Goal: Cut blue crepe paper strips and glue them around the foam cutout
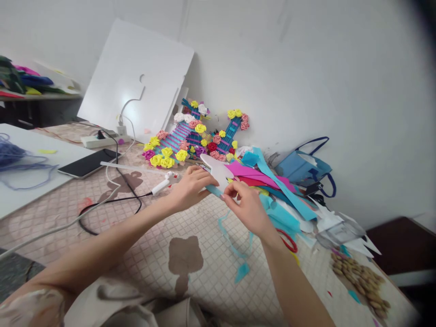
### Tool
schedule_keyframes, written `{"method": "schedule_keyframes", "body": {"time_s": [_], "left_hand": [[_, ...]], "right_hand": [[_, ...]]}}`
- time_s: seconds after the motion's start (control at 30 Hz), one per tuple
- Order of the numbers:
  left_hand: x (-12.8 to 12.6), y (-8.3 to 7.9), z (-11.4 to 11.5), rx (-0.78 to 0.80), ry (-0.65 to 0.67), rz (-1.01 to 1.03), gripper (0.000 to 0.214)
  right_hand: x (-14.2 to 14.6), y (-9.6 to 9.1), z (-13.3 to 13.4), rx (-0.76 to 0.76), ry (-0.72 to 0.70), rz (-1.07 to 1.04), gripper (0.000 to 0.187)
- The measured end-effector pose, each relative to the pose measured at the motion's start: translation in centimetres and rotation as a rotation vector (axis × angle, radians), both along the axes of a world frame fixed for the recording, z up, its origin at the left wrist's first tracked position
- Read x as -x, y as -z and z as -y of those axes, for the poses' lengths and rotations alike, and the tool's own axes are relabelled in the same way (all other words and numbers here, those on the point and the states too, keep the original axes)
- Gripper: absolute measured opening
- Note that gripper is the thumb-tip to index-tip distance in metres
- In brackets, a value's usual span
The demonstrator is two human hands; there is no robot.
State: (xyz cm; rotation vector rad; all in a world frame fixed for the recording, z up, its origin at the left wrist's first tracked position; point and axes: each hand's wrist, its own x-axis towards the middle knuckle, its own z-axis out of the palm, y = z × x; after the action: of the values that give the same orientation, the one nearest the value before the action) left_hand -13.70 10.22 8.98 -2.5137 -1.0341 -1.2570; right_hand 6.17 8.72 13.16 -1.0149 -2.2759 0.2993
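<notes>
My left hand [192, 188] is closed on a light blue paper strip [214, 190], its fingers lying over the strip's far end. Thumb and fingertips of my right hand [247, 206] pinch the near end of the same strip. Just behind the strip is a white cutout shape [218, 172], partly covered by my hands. Below my right hand a thin light blue ribbon-like piece [227, 236] trails over the table, with a small blue scrap [242, 272] near it. A white glue gun [164, 184] with a black cord lies left of my left hand.
Flower-covered decorations [177, 138] stand against the wall. Coloured paper [269, 177] is piled to the right, near a blue bag [299, 165] and peanuts [361, 281]. A tablet [89, 163], a power strip [104, 140] and cords lie left on the patterned table [143, 268].
</notes>
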Motion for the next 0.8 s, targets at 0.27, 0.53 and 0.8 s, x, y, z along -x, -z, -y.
{"method": "schedule_keyframes", "body": {"time_s": [0.27, 0.53, 0.8], "left_hand": [[-0.08, 0.15, -0.16, -0.02, 0.012, -0.015, 0.007], [-0.04, 0.38, -0.36, -0.06, 0.01, -0.024, 0.006], [-0.07, 0.51, -0.38, -0.048, 0.016, -0.039, 0.007]], "right_hand": [[0.12, 0.57, 0.73, 0.318, -0.024, -0.226, 0.014], [-0.1, 0.67, 0.67, 0.29, 0.069, -0.117, 0.01], [0.05, 0.85, 0.37, 0.49, -0.033, -0.235, 0.017]]}}
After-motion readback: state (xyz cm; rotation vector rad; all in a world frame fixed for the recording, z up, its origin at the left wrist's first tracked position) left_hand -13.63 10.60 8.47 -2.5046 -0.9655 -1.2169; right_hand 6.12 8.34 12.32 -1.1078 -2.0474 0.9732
